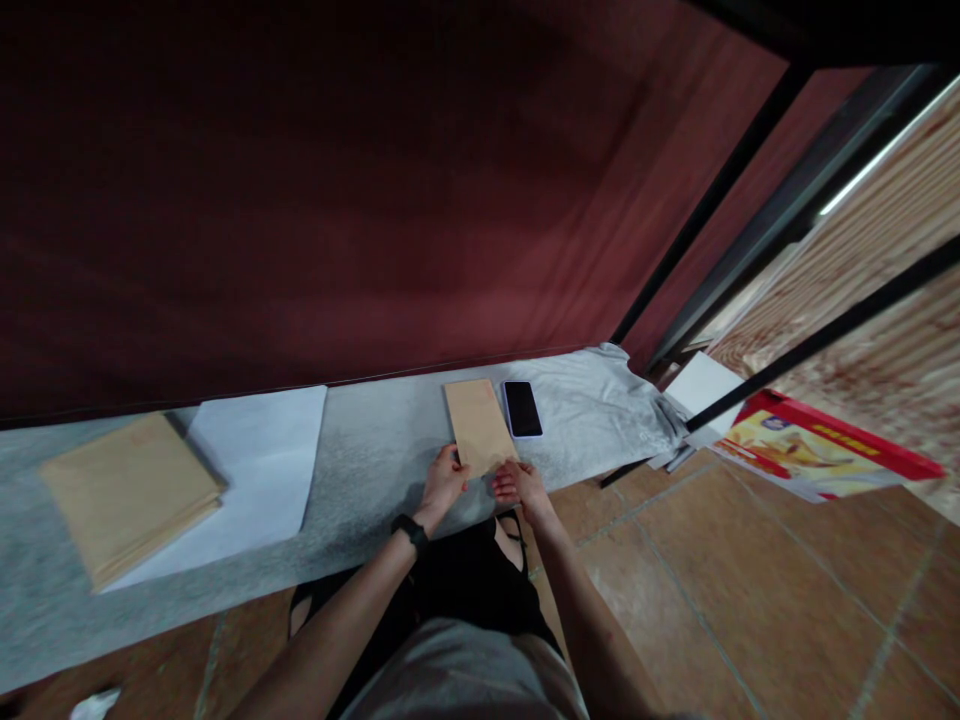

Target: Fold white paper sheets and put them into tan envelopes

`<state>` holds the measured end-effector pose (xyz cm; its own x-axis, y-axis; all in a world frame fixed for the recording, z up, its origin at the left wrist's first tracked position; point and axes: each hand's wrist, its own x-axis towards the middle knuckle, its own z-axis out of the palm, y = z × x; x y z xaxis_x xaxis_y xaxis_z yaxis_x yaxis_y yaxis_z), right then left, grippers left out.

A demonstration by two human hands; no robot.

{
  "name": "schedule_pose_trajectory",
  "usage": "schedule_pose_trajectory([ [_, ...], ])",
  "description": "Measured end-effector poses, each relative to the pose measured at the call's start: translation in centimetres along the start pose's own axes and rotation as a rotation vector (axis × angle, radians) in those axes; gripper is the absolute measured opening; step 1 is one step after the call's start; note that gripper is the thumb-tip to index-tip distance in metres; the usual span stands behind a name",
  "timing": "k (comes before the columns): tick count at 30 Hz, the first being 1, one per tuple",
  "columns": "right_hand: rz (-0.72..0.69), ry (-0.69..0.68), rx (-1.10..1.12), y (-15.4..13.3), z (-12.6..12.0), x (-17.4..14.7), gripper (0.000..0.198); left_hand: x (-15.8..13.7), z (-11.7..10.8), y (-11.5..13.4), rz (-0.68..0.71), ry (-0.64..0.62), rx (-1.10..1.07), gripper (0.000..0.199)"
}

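The brown envelope (478,425) lies on the tabletop (375,440), directly ahead of and between both grips. The left grip (445,484) pinches its near left edge with the thumb on top. The right grip (524,486) touches the near right corner with curled fingers; whether it pinches, I cannot tell. The phone (523,409) lies just ahead of this right grip.

Right hand (523,484) seemingly hides envelope (478,422) corner; white scrap (95,705) cropped.

The envelope (474,420) is matt paper, the phone screen (523,408) glossy, the grey cover (375,450) cloth.
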<state>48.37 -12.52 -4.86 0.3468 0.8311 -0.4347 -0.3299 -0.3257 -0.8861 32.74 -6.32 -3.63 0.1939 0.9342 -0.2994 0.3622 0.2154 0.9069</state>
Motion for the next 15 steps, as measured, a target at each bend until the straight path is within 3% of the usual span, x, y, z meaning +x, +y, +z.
schedule_pose_trajectory([
  [4,-0.079,0.146,-0.102,0.1,-1.2,-0.5,0.020,-0.4,0.0,0.2,0.024,0.007,0.025,0.050],
  [8,-0.317,0.323,-0.481,0.0,-2.4,-0.9,0.030,-0.6,0.1,0.4,0.041,0.015,0.065,0.051],
  [11,-0.392,0.324,-0.694,0.0,-2.5,-0.8,0.032,-0.8,0.1,0.6,0.036,0.016,0.083,0.052],
  [15,-0.394,0.298,-0.778,0.0,-2.4,-0.6,0.035,-1.2,0.1,0.8,0.048,0.012,0.115,0.050],
])
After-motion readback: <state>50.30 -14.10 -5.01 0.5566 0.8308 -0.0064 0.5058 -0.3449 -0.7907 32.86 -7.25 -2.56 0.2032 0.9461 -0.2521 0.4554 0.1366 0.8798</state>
